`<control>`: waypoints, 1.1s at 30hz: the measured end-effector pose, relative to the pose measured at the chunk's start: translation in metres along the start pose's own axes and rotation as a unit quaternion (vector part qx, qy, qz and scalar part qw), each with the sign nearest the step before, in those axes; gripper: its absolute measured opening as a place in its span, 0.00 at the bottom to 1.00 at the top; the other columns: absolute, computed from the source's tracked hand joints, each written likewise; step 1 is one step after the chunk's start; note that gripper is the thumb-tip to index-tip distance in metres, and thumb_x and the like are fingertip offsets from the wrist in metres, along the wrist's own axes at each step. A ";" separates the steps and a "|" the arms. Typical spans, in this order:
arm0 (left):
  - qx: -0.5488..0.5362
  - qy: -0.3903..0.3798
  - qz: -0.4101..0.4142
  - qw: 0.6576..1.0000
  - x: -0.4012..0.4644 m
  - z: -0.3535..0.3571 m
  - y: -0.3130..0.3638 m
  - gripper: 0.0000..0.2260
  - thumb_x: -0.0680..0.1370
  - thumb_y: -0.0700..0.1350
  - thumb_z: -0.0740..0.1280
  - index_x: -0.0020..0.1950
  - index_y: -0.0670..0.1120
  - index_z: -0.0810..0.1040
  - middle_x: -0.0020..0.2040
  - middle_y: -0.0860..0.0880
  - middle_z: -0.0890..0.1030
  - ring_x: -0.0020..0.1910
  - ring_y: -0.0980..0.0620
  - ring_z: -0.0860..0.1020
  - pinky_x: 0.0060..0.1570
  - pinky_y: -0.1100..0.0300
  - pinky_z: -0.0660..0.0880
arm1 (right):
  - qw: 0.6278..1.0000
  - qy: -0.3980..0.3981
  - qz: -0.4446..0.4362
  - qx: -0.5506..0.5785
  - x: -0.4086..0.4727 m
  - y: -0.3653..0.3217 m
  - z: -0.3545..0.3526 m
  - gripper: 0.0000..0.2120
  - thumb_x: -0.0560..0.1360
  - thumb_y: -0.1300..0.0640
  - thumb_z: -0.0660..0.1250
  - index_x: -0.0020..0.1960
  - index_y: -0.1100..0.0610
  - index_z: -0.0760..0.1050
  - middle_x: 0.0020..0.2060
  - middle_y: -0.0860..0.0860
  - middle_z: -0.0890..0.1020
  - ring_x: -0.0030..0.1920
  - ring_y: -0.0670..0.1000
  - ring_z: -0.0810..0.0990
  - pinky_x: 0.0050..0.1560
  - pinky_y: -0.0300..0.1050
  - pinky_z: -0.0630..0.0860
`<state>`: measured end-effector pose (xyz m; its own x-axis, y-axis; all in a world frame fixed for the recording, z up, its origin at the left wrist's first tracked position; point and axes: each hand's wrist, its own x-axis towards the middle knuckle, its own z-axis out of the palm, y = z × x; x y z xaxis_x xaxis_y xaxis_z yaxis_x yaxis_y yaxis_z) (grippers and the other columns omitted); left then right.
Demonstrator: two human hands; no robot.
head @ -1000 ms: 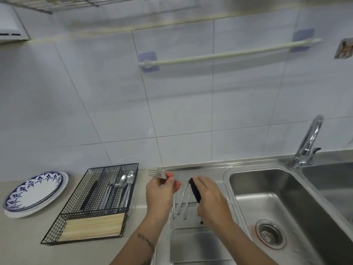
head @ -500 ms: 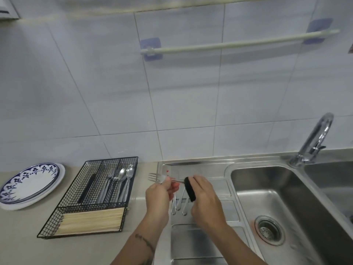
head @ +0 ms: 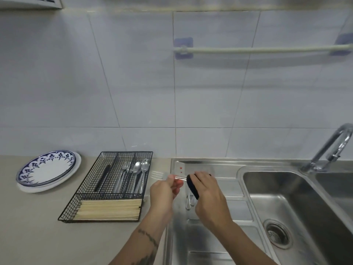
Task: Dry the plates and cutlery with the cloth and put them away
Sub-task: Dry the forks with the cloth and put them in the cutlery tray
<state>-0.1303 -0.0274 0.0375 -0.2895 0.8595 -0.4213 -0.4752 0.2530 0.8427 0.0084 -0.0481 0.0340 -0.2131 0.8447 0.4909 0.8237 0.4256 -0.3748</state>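
Fork [head: 159, 175] held level at centre frame, above the seam between desk [head: 38, 226] and draining board [head: 219, 236], tines pointing left. Left hand [head: 164, 192] pinches it near the neck; right hand [head: 208, 196] has fingers curled round a dark cloth [head: 192, 188] wrapped on the handle. Judged: light, stiff, slick when wet; grip mid-shaft. Wire tray [head: 107, 188] lies left; plates [head: 47, 170] far left.

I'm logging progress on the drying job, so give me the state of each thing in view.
Fork: held by left hand, tines pointing left.
Dark cloth: gripped by right hand, wrapped on the fork's handle.
Cutlery on drainboard: lying flat.
Plates: stacked.
Faucet: off.
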 end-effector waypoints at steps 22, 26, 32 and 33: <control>0.338 0.009 0.018 0.941 0.106 -0.175 0.100 0.14 0.84 0.45 0.57 0.48 0.40 0.79 0.36 0.47 0.73 0.33 0.52 0.69 0.35 0.59 0.70 | 0.983 -0.065 0.155 0.079 -0.004 -0.084 0.081 0.19 0.74 0.64 0.62 0.62 0.54 0.78 0.57 0.48 0.80 0.57 0.50 0.77 0.62 0.47 0.73; 0.385 0.001 0.026 0.922 0.134 -0.172 0.111 0.11 0.83 0.42 0.59 0.53 0.42 0.80 0.34 0.50 0.72 0.27 0.55 0.64 0.27 0.63 0.65 | 0.978 -0.074 0.173 0.089 0.001 -0.088 0.084 0.20 0.72 0.70 0.63 0.60 0.54 0.78 0.53 0.45 0.81 0.54 0.48 0.78 0.58 0.46 0.75; 0.432 -0.030 0.044 0.900 0.158 -0.164 0.110 0.14 0.80 0.33 0.59 0.50 0.52 0.76 0.40 0.47 0.79 0.28 0.55 0.66 0.24 0.65 0.64 | 0.976 -0.080 0.186 0.080 0.020 -0.099 0.095 0.25 0.68 0.60 0.54 0.61 0.56 0.79 0.55 0.46 0.81 0.55 0.47 0.77 0.60 0.40 0.71; 0.440 -0.035 0.037 0.897 0.160 -0.162 0.108 0.13 0.80 0.33 0.59 0.50 0.51 0.76 0.40 0.47 0.78 0.28 0.55 0.66 0.24 0.65 0.63 | 0.975 -0.084 0.188 0.082 0.022 -0.101 0.098 0.26 0.67 0.60 0.53 0.61 0.56 0.79 0.56 0.47 0.81 0.56 0.47 0.77 0.61 0.41 0.71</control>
<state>-0.3625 0.0654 0.0063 -0.2260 0.9066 -0.3563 0.3915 0.4194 0.8190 -0.1307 -0.0404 0.0057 -0.0058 0.9864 0.1643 0.7685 0.1095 -0.6305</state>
